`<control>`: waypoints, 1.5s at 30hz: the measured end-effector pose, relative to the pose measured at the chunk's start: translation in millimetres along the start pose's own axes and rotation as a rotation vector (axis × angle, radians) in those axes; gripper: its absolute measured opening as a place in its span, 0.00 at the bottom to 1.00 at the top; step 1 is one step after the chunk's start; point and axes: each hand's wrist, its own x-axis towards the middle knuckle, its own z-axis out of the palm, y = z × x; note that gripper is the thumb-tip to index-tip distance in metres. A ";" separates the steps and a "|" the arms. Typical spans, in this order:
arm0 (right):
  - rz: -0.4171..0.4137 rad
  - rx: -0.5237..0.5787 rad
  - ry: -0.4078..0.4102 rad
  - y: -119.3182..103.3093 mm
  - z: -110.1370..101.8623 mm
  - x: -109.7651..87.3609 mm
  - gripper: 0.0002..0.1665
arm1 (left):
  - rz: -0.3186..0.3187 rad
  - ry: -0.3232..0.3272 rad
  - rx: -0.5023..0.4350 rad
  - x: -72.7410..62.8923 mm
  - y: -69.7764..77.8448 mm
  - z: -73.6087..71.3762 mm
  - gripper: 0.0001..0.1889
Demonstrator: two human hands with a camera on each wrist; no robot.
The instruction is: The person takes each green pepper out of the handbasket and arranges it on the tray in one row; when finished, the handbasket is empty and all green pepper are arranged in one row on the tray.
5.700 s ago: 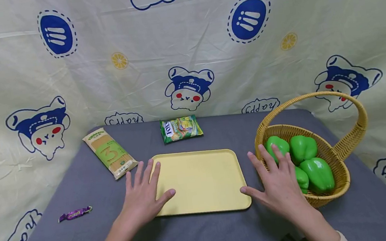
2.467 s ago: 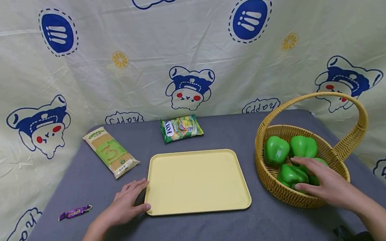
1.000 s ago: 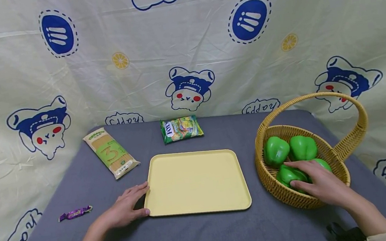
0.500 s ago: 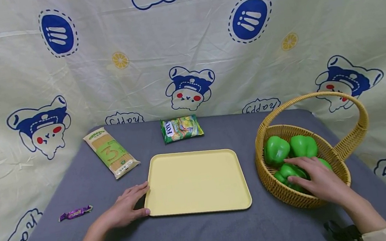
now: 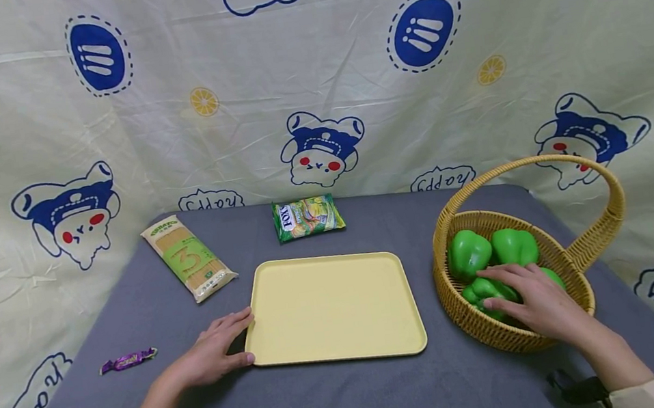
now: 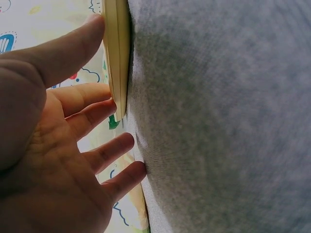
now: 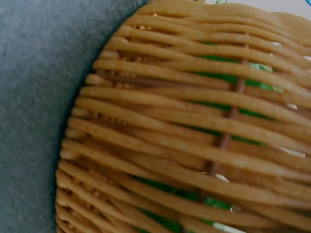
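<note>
A pale yellow rectangular tray (image 5: 335,310) lies flat in the middle of the table. My left hand (image 5: 212,350) rests at its left edge, fingers spread and fairly straight; the left wrist view shows fingertips and thumb against the tray's rim (image 6: 116,58). On the right stands a wicker basket (image 5: 474,329) holding several green bell peppers. Inside it, my right hand (image 5: 538,297) grips the front-left bell pepper (image 5: 484,290), fingers over the top and thumb on the near side. In the right wrist view the basket's woven wall (image 7: 184,116) hides this hand.
A noodle packet (image 5: 188,257) lies at the back left and a green snack packet (image 5: 307,218) behind the tray. A purple wrapped candy (image 5: 128,360) is left of my left hand. The basket's tall handle (image 5: 608,194) arches over its back right side.
Earlier both hands hovered at the tray's sides; the left came down to its left edge, the right went into the basket. Lately the right hand has shifted slightly left with the pepper.
</note>
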 end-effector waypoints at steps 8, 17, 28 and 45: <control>-0.016 0.014 -0.102 1.8 -8.6 -0.3 0.39 | -0.002 -0.003 -0.002 -0.5 -0.6 -0.4 0.37; -0.016 0.002 -0.139 5.2 -10.3 0.0 0.44 | -0.004 -0.011 -0.012 -0.8 2.0 -1.2 0.37; 0.000 0.048 -0.091 7.2 -10.0 0.0 0.44 | 0.004 -0.010 -0.010 -0.8 1.5 -1.0 0.37; 0.065 0.106 0.062 -4.6 -19.5 -2.1 0.44 | 0.009 -0.005 -0.003 0.2 0.4 -1.5 0.38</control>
